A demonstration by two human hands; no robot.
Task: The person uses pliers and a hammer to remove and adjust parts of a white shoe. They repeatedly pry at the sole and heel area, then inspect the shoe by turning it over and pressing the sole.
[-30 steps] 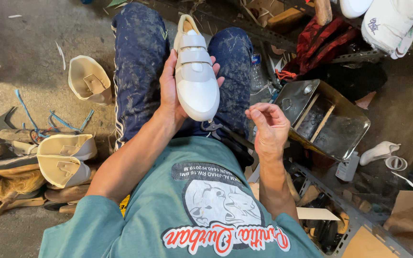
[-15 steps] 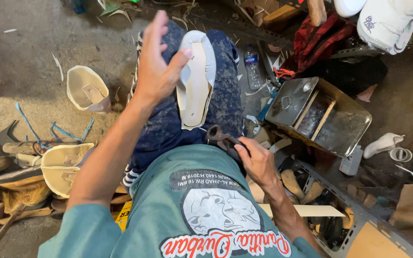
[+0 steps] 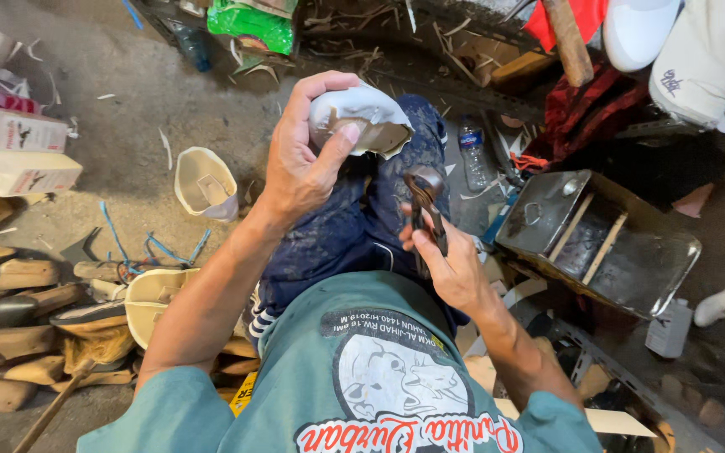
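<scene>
The left hand (image 3: 299, 164) is raised above the knees (image 3: 379, 210) and closed round a white shoe (image 3: 358, 117), thumb pressed on the pale upper, fingers wrapped behind it. The shoe is turned end-on to the camera, so its tan inner edge shows on the right side. It sits just above the knees, clear of the floor.

The right hand (image 3: 455, 273) is lower, just right of the knees, fingers curled shut around the handles of dark pincers (image 3: 424, 201). The pincers stand upright, their rounded head pointing up toward the shoe and just below it; whether head and shoe touch I cannot tell. I cannot tell how far the head is open.

The person sits in dark speckled trousers and a teal shirt (image 3: 362, 386) with a printed patch.

Left of the knees, on the grey floor, lies an unfinished cream upper (image 3: 203, 180), open side up. Another cream upper (image 3: 157, 302) lies nearer the body, beside a heap of wooden lasts (image 3: 18, 319). Blue cord (image 3: 140, 247) trails between the two uppers. Farther left lie pale boxes (image 3: 23, 151).

Right of the knees stands a metal tray (image 3: 606, 243) with dividers, its wall dented and dull. A plastic bottle (image 3: 472, 155) lies between the knees and the tray. Beyond the tray is red cloth (image 3: 585, 117), and above that hang white shoes (image 3: 698, 50) at the upper right. A wooden handle (image 3: 568, 42) slants down near them. A green bag (image 3: 253, 21) lies beyond the knees at the top.
</scene>
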